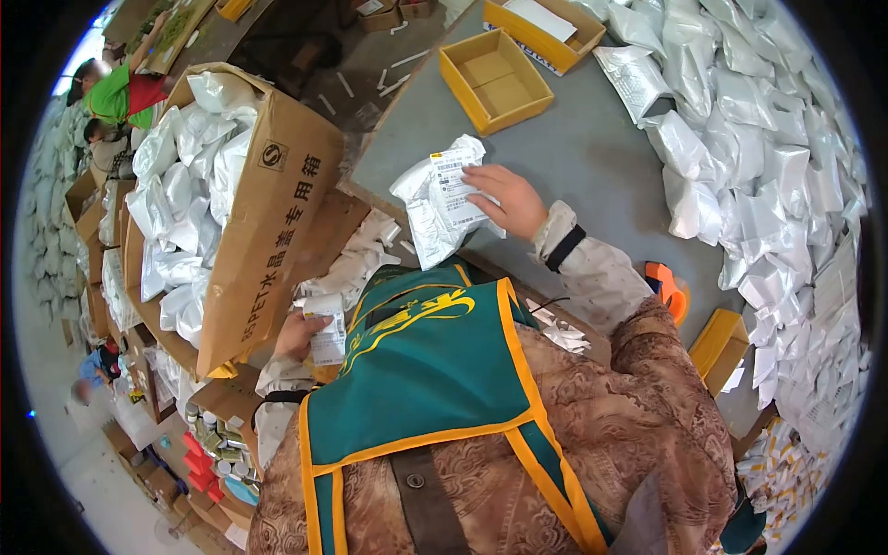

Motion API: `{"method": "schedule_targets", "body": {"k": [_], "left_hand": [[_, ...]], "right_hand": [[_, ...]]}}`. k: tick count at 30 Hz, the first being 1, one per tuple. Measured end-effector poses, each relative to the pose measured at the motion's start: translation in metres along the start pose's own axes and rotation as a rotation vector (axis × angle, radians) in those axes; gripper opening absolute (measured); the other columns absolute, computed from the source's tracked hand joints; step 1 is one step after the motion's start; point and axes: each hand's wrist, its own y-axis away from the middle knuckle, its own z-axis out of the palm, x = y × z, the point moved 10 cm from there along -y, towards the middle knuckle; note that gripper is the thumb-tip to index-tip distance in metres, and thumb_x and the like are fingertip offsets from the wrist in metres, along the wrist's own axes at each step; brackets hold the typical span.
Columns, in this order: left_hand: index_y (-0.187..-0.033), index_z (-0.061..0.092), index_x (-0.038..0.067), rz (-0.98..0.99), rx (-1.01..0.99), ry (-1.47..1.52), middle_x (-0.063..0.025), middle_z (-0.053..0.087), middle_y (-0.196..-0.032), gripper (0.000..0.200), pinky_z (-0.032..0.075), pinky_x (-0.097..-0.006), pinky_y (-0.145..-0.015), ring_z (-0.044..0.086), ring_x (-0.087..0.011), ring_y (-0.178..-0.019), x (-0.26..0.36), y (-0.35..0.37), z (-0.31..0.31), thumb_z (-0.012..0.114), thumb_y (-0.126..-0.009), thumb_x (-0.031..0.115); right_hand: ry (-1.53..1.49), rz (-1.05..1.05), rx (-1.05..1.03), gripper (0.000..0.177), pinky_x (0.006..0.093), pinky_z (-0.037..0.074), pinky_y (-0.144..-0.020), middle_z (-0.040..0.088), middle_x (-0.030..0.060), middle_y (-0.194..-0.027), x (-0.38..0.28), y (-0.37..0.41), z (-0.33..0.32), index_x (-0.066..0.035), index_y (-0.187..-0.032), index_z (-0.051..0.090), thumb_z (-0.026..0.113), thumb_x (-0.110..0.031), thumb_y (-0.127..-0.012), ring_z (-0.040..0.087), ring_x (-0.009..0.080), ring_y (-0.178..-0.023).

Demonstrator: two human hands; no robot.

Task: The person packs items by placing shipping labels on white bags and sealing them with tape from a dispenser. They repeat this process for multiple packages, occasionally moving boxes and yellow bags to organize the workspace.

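Note:
My right hand rests with fingers spread over the printed label of a white padded mailer. That mailer lies at the near edge of the grey table. Down at the left, my left hand has its fingers closed on a white printed shipping label; whether this is a loose sheet or part of something larger is hidden. More white mailers lie just beyond it, between the big carton and my green apron.
A tall carton full of silvery mailers stands at left. Yellow boxes sit at the table's far side. An orange tape dispenser lies right of my sleeve. Mailers are heaped along the right. A person in green is far left.

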Motion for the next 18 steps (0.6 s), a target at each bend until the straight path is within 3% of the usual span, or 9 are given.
{"method": "schedule_targets", "body": {"k": [2,8,14,18], "left_hand": [[-0.1,0.067,-0.003,-0.006,0.021,-0.003,-0.0098,0.071,-0.089,0.02,0.055,-0.035,-0.07,0.067,-0.0207,-0.074,-0.001,-0.001,0.0,0.069,-0.08,-0.001],[-0.1,0.067,-0.003,0.012,0.039,0.001,-0.0099,0.071,-0.089,0.02,0.055,-0.0352,-0.068,0.068,-0.0206,-0.073,-0.001,-0.001,0.004,0.069,-0.08,-0.001],[-0.1,0.066,-0.003,0.04,0.036,0.101,-0.0107,0.071,-0.089,0.019,0.055,-0.0354,-0.068,0.068,-0.0211,-0.074,-0.011,-0.004,-0.009,0.069,-0.081,-0.001],[-0.101,0.065,-0.003,0.031,0.032,0.144,-0.011,0.071,-0.09,0.02,0.055,-0.0353,-0.068,0.068,-0.0214,-0.074,-0.018,-0.004,-0.017,0.068,-0.081,-0.001]], "right_hand": [[-0.011,0.06,0.069,0.053,0.0407,0.037,-0.107,0.042,0.0176,-0.143,-0.003,-0.014,0.006,-0.003,-0.134,0.048,0.063,-0.022,-0.088,0.041,0.0331,-0.131],[0.219,0.074,-0.106,0.069,0.0446,0.026,-0.114,0.026,0.0183,-0.153,-0.009,-0.014,0.048,-0.003,-0.143,0.033,0.064,-0.028,-0.087,0.024,0.0348,-0.142],[0.23,0.236,-0.051,0.067,0.0492,0.026,-0.113,0.024,0.0194,-0.153,-0.002,-0.034,0.053,-0.002,-0.143,0.032,0.061,-0.026,-0.087,0.025,0.0349,-0.141],[0.366,0.182,-0.063,0.065,0.0492,0.029,-0.111,0.027,0.0197,-0.151,-0.009,-0.042,0.065,-0.005,-0.144,0.033,0.059,-0.024,-0.088,0.028,0.0365,-0.139]]}}
